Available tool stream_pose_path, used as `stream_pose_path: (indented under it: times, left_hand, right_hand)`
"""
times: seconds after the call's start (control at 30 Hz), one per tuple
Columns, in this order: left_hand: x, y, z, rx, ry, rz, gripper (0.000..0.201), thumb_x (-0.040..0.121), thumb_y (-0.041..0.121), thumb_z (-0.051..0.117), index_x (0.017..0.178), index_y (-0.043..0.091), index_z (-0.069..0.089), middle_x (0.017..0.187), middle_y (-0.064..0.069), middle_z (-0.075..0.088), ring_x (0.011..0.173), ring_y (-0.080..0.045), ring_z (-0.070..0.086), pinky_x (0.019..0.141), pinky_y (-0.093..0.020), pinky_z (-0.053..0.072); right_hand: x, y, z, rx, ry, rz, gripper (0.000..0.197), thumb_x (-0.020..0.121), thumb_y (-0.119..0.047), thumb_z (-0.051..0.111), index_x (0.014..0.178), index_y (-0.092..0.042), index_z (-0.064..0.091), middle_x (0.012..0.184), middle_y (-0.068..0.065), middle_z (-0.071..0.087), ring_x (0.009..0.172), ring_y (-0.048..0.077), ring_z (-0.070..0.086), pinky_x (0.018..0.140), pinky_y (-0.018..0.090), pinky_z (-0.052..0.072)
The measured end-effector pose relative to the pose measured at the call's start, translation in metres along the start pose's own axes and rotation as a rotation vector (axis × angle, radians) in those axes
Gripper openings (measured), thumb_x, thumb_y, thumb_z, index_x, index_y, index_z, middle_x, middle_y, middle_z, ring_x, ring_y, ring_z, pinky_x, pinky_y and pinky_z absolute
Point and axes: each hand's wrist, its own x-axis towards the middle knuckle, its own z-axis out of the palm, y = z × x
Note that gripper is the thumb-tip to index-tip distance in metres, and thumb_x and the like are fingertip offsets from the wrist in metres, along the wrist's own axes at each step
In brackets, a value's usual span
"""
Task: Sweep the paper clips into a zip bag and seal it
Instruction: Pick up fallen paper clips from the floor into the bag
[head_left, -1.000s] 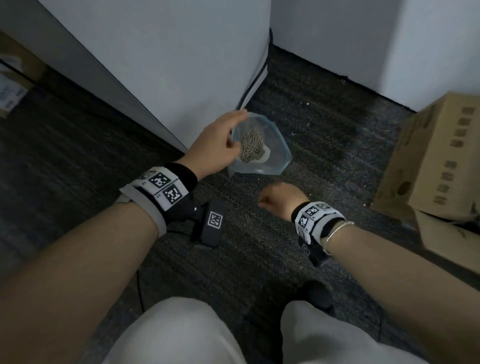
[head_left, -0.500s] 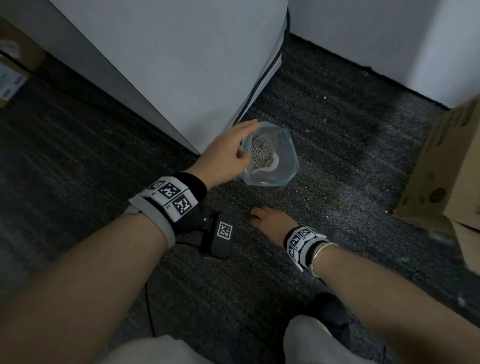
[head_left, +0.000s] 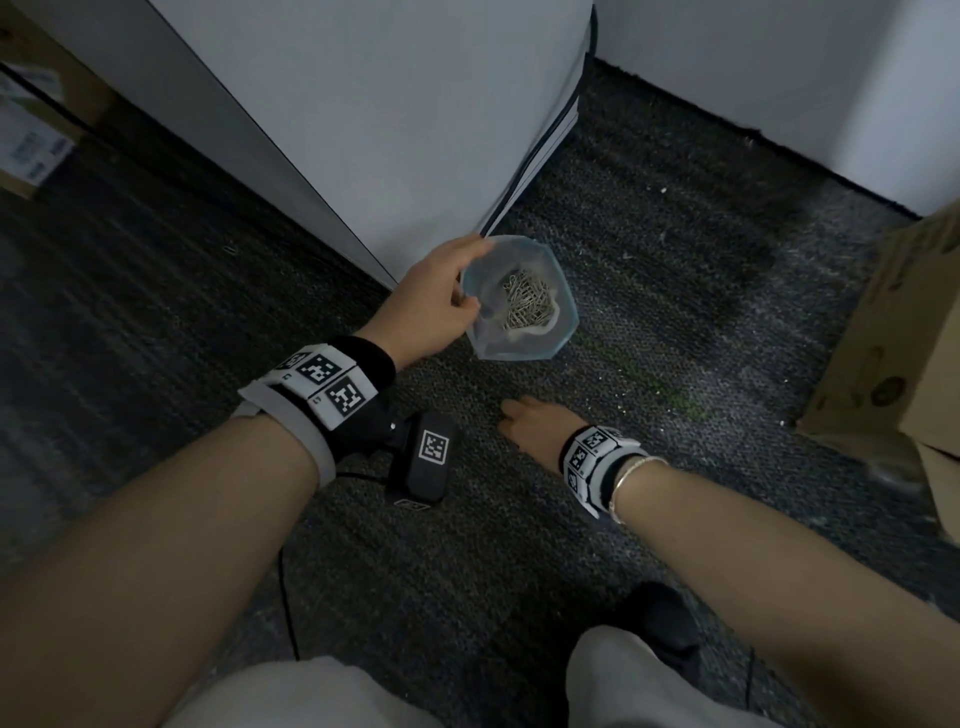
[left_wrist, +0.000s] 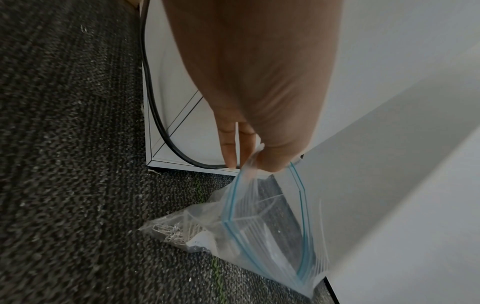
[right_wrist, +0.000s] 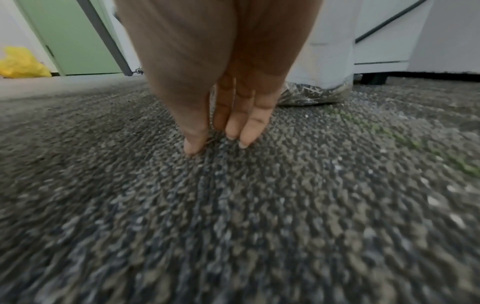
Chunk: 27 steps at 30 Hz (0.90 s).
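Centrally, the left hand (head_left: 434, 306) pinches the open zip bag (head_left: 522, 299) of paper clips (head_left: 527, 304); the right hand (head_left: 535, 426), below it, presses straight fingers (right_wrist: 244, 123) onto carpet (head_left: 649, 312), holding nothing.

Dark carpet (head_left: 649, 249), zip bag (head_left: 563, 322), cardboard box (head_left: 904, 353)

In the head view the back of the left hand (head_left: 434, 306) hides its own fingertips at the rim of the clear blue-zipped plastic bag (head_left: 563, 312). The brown cardboard box (head_left: 904, 364) runs off the right edge. In the right wrist view the grey speckled carpet (right_wrist: 233, 226) is blurred, and the right hand (right_wrist: 228, 98) covers part of the bag
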Motion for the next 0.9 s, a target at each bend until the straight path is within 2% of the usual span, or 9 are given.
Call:
stream_pose_path:
  times: [0.1,0.23,0.33,0.4,0.5,0.57,0.7,0.77,0.9]
  left_hand:
    - [-0.002,0.005,-0.001,0.017,-0.005,-0.061,0.059,0.087,0.001,0.056,0.142,0.018,0.041,0.079,0.009,0.052,0.056,0.002,0.046,0.058,0.002,0.036]
    - [0.0,0.005,-0.002,-0.004,-0.009,-0.081,0.061,0.087,0.002,0.056,0.142,0.023,0.04,0.061,0.008,0.045,0.05,0.004,0.047,0.053,0.0,0.038]
    - [0.002,0.008,-0.001,-0.006,-0.006,-0.083,0.06,0.088,0.001,0.055,0.142,0.023,0.04,0.067,0.01,0.048,0.056,-0.002,0.046,0.056,-0.001,0.04]
    - [0.001,0.017,0.002,-0.024,-0.027,-0.057,0.058,0.089,-0.002,0.051,0.141,0.022,0.041,0.084,0.012,0.054,0.063,-0.003,0.051,0.064,-0.001,0.042]
    - [0.002,0.031,0.001,-0.044,-0.057,-0.02,0.056,0.09,-0.005,0.043,0.141,0.019,0.042,0.121,-0.008,0.059,0.096,-0.016,0.055,0.086,-0.019,0.043]
    - [0.008,0.039,-0.001,-0.03,-0.072,-0.017,0.055,0.091,-0.005,0.041,0.141,0.018,0.042,0.129,-0.012,0.057,0.11,-0.023,0.055,0.089,-0.018,0.041]
    - [0.014,0.064,-0.004,-0.034,-0.107,0.027,0.053,0.091,-0.008,0.038,0.139,0.013,0.045,0.137,-0.009,0.053,0.124,-0.02,0.051,0.105,-0.024,0.038]
    - [0.015,0.079,-0.008,-0.036,-0.113,0.036,0.053,0.091,-0.007,0.038,0.138,0.013,0.046,0.138,-0.008,0.053,0.127,-0.018,0.05,0.107,-0.025,0.038]
    - [0.009,0.113,-0.02,-0.055,-0.135,0.083,0.053,0.087,-0.008,0.04,0.135,0.012,0.05,0.131,-0.009,0.059,0.118,-0.017,0.056,0.1,-0.021,0.042]
  right_hand:
    - [0.001,0.003,0.003,0.062,-0.033,0.053,0.027,0.094,-0.008,0.041,0.118,0.0,0.052,0.129,0.017,0.039,0.114,0.038,0.046,0.09,0.046,0.045]
    - [-0.008,0.011,0.011,0.228,-0.001,0.166,0.02,0.092,-0.009,0.043,0.109,-0.002,0.051,0.115,0.02,0.053,0.102,0.039,0.058,0.084,0.043,0.047]
    - [-0.025,0.029,0.003,0.372,0.134,0.277,0.019,0.091,-0.011,0.043,0.106,-0.006,0.054,0.11,0.02,0.061,0.101,0.036,0.06,0.085,0.039,0.048]
    - [-0.046,0.04,-0.011,0.42,0.276,0.303,0.021,0.092,-0.017,0.046,0.107,-0.01,0.059,0.111,0.014,0.063,0.101,0.033,0.06,0.086,0.038,0.048]
    - [-0.084,0.038,-0.042,0.376,0.531,0.174,0.015,0.089,-0.021,0.054,0.095,-0.012,0.064,0.094,0.009,0.066,0.082,0.031,0.064,0.069,0.037,0.052]
    - [-0.107,0.036,-0.065,0.324,0.699,0.169,0.012,0.085,-0.021,0.062,0.089,-0.012,0.067,0.087,0.007,0.068,0.072,0.028,0.066,0.061,0.035,0.054]
    - [-0.131,0.038,-0.114,0.392,0.999,0.273,0.016,0.082,-0.025,0.066,0.086,-0.011,0.07,0.083,0.005,0.07,0.069,0.021,0.064,0.062,0.03,0.052]
    - [-0.134,0.037,-0.133,0.413,1.026,0.301,0.013,0.08,-0.026,0.068,0.085,-0.014,0.072,0.083,0.004,0.071,0.073,0.022,0.063,0.067,0.03,0.048]
    - [-0.14,0.036,-0.153,0.17,0.861,0.378,0.022,0.079,-0.037,0.066,0.08,-0.016,0.075,0.089,0.007,0.063,0.087,0.03,0.052,0.072,0.037,0.036]
